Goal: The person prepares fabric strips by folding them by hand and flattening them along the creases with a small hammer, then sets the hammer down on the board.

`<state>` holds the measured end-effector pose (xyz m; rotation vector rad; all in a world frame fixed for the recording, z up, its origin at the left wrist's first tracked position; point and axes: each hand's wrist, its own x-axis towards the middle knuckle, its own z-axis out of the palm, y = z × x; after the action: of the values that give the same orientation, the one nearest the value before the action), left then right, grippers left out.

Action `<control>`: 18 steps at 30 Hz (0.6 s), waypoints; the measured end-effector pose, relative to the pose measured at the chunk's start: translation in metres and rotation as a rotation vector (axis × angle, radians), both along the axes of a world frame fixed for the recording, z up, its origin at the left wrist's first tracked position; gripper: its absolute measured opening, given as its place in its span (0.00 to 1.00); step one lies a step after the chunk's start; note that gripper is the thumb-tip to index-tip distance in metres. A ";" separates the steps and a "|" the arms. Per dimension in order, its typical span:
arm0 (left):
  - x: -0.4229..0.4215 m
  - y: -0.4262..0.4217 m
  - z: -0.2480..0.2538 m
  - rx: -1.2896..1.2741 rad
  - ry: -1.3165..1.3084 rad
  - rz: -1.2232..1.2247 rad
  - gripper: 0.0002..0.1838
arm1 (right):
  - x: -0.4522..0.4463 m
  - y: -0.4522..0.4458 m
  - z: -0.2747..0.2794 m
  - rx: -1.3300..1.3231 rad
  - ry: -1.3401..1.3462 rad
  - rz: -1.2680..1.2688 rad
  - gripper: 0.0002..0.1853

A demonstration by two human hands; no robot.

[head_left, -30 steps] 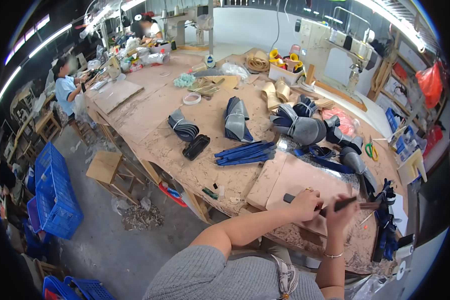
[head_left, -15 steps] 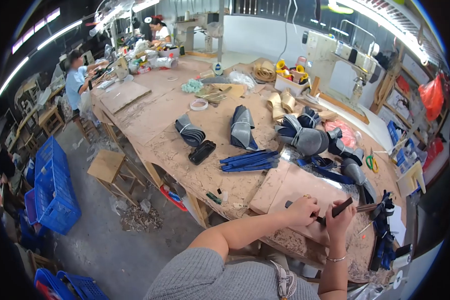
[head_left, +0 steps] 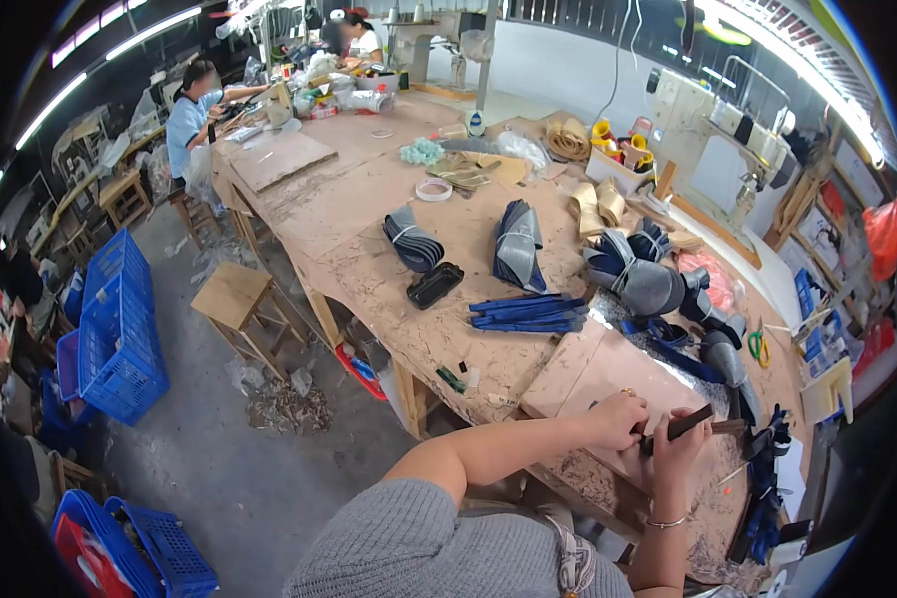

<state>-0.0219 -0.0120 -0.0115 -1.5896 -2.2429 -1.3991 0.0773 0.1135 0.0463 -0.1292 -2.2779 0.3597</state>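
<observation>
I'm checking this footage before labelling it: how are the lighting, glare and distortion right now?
Head view: strong fisheye distortion, dark corners, the table bowed; tube lights overexposed; glare on the silvery sheet; far left dim; left hand and right hand well lit, though fine detail between them is too small to tell.

The left arm (head_left: 528, 446) is carried across the front of the torso (head_left: 468, 553), its forearm held nearly level. At its end the left hand (head_left: 616, 420) is turned knuckles up and curled inward. The right forearm (head_left: 662, 546) is raised steeply, the right wrist (head_left: 668, 508) kept almost straight, and the right hand (head_left: 678, 446) is folded into a closed grip, held close beside the left hand.
</observation>
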 end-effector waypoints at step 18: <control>-0.010 -0.016 0.005 -0.063 0.091 0.000 0.05 | -0.012 0.003 -0.001 0.000 0.013 0.123 0.07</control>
<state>-0.0318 -0.0282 -0.0063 -1.6372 -2.2553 -1.2411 0.0658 0.1162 0.0452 0.0135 -2.2783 0.4237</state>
